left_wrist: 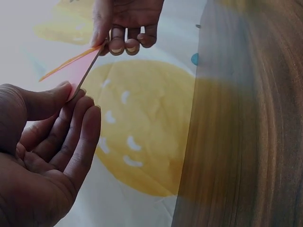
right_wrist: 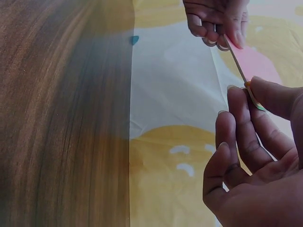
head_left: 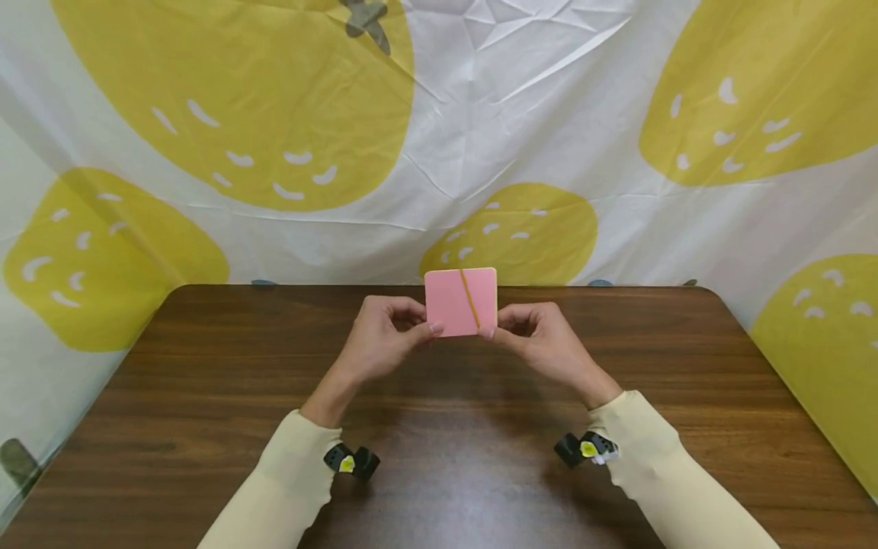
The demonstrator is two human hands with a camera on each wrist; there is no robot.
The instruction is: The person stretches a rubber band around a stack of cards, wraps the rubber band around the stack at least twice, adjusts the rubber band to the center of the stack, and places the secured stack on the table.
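A pink square pad (head_left: 444, 303) I watched over the feed, held above the brown table (head_left: 206, 396), slanted orange band (head_left: 469, 299) across its face, left hand (head_left: 384, 339) and right hand (head_left: 552, 347) pinching opposite sides.

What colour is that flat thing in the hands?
The flat thing is pink on its front, best seen in the head view.

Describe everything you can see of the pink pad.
The pink pad is thin, flat and nearly square with rounded corners, and looks like paper or card. A brownish-orange band slants across its pink face; a yellowish-green edge shows on its right side. It is held up off the table, face toward the head camera, pinched near its lower corners by the left hand and right hand.
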